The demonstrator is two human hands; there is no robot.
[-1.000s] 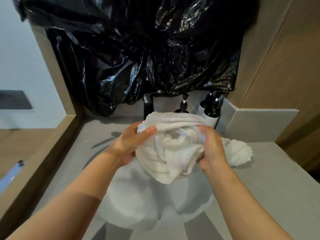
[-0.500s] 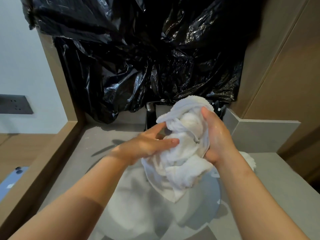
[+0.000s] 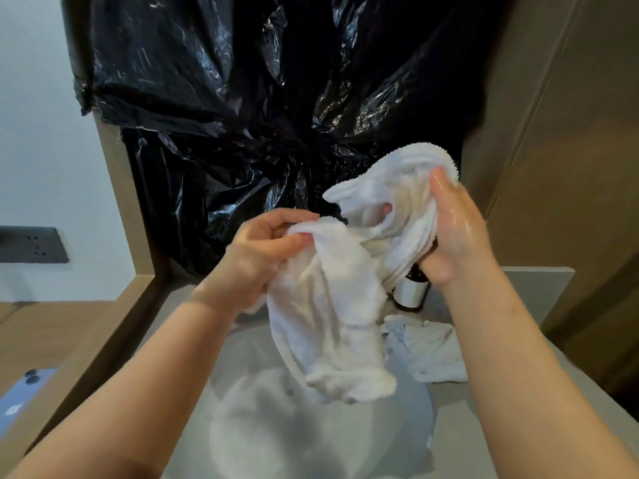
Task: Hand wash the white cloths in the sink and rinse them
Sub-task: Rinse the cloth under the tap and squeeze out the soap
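Above the sink (image 3: pixel 262 440), a cloth (image 3: pixel 328 305) hangs between the left hand (image 3: pixel 256 257) and the higher right hand (image 3: pixel 453 233), a second cloth (image 3: pixel 428 350) lies on the counter (image 3: pixel 453 430) just right of the sink, a bottle (image 3: pixel 411 292) stands behind-right of it, and plastic sheeting (image 3: pixel 242 115) hangs behind it.

White cloth (image 3: pixel 332 305) of fluffy looped terry, limp and rumpled. Far behind it, a black plastic sheet (image 3: pixel 242 115), glossy and crinkled. The grey surface (image 3: pixel 518 426) looks matt and smooth, like stone. The white sink (image 3: pixel 259 426) is smooth. The right hand (image 3: pixel 456 229) glistens wet. The panels (image 3: pixel 570 167) at right are matt and wood-toned.
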